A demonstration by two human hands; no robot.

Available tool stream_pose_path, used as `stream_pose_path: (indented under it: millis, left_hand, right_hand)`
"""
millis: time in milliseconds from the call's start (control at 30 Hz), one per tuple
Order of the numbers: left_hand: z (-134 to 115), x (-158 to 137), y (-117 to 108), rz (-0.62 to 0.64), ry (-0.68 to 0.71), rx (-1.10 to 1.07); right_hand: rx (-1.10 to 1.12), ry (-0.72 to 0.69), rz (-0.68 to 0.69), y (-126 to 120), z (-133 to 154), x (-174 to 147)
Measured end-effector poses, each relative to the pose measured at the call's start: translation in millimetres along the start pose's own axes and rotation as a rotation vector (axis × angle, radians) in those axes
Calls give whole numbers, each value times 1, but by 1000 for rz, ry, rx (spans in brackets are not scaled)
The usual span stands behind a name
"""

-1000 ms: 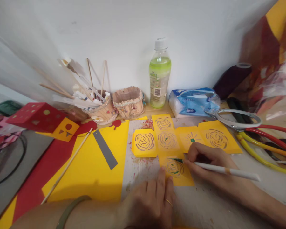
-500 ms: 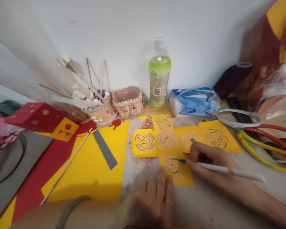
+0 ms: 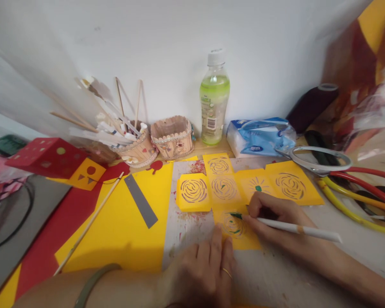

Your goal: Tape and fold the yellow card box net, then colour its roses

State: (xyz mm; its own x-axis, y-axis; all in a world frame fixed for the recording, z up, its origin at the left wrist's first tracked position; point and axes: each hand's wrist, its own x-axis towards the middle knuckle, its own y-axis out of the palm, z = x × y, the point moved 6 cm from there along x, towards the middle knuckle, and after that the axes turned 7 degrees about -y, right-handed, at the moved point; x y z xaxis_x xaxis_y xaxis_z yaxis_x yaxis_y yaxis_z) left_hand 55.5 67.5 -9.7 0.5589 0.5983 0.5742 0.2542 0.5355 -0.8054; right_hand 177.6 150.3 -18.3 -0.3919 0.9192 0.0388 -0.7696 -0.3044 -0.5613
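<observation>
A yellow paper cut-out [image 3: 224, 188], shaped like an unfolded box, lies flat on the paint-stained grey board. Slits form swirling flower patterns on several of its panels, and one panel bears a sunburst with a green centre. My right hand [image 3: 269, 218] grips a white-handled paintbrush [image 3: 298, 228] near its tip, its green-loaded bristles against the lowest panel. Green strokes show in that panel's swirl. My left hand [image 3: 208, 265] rests its outstretched fingers on the same panel's lower left edge, holding nothing. A ring is on one finger.
Behind stand a green drink bottle [image 3: 214, 102], a tissue pack [image 3: 259, 137], an oval wooden basket [image 3: 173, 137] and a holder [image 3: 137, 149] of brushes. Scissors [image 3: 333, 171] lie right. Left are yellow sheets [image 3: 122, 239], a grey strip [image 3: 141, 201], a stick [image 3: 90, 222] and a red box [image 3: 48, 156].
My right hand and the paintbrush have moved slightly left, and the bristles press more broadly on the lowest panel. The left hand stays in place.
</observation>
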Motion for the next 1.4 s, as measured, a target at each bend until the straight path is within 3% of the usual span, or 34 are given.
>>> stream_pose_path:
  millis: [1033,1233,1400]
  left_hand:
    - [-1,0,-1,6,32,2]
    - [0,1,0,2,30,-9]
    - [0,-1,0,10,41,2]
  right_hand:
    - [-4,-23,40,6,-1,0]
    - [-20,-7,-9,1,-2,-3]
    - [47,13,-141,-11,-5,-4]
